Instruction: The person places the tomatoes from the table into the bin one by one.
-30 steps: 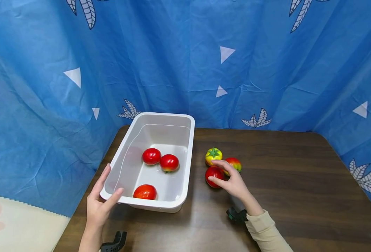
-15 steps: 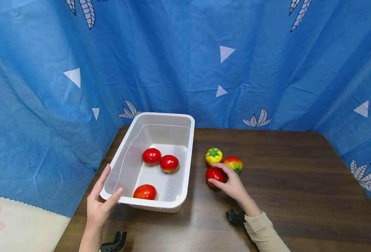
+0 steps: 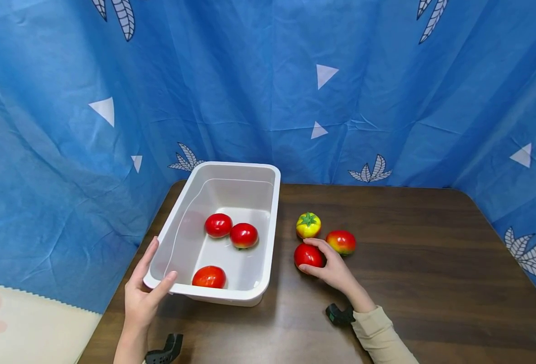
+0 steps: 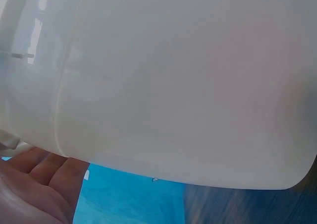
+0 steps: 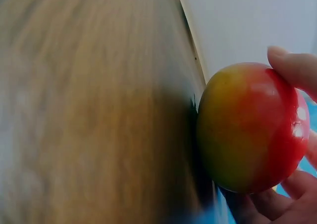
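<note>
My right hand (image 3: 333, 270) grips a shiny red tomato (image 3: 307, 255) on the table, to the right of the white plastic bin (image 3: 274, 217). From the right wrist, that tomato (image 5: 252, 130) shows a yellow-green side, with thumb and fingers round it. A yellow tomato (image 3: 308, 225) with a green star-shaped top sits just behind it, and a red-and-yellow tomato (image 3: 341, 242) lies to its right. My left hand (image 3: 142, 298) holds the bin's near left corner, thumb at the front rim. Inside are three red tomatoes, one (image 3: 209, 277) near the front wall.
The dark wooden table (image 3: 431, 273) stretches to the right. A blue curtain (image 3: 272, 91) hangs behind it and along both sides. A pale cloth (image 3: 31, 323) with a flower print is at the lower left.
The red-and-yellow tomato has rolled a little to the right, away from the others. My right hand has closed round the red tomato and shifted it slightly left. The left hand stays put.
</note>
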Available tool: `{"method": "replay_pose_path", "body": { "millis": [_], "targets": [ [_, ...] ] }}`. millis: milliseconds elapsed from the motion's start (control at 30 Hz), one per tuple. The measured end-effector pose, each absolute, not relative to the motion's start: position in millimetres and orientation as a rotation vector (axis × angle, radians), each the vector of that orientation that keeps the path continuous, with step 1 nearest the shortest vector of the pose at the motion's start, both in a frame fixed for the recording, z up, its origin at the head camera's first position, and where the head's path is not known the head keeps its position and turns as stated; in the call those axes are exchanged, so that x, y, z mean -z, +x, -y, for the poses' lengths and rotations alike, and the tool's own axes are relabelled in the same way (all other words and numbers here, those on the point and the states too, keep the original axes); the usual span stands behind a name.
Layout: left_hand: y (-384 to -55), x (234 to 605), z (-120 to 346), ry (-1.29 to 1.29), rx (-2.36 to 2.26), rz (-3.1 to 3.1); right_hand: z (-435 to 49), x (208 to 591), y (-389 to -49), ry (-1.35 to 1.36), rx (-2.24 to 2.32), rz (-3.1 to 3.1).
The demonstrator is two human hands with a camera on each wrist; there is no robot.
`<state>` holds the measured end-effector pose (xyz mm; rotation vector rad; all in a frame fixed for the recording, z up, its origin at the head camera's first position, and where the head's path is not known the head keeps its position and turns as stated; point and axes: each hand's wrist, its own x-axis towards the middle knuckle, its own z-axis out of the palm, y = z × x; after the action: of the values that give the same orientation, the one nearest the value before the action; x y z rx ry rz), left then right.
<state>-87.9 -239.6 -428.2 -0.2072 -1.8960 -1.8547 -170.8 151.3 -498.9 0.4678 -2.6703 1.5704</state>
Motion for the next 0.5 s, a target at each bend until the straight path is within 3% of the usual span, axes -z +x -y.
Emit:
{"method": "replay_pose_path", "body": {
  "millis": [500],
  "targets": [
    [-87.7,427.6,240.3,-0.206,1.867,1.900,-149.1,495.0,-172.5,0.330,-1.666,2.766]
  ]
}}
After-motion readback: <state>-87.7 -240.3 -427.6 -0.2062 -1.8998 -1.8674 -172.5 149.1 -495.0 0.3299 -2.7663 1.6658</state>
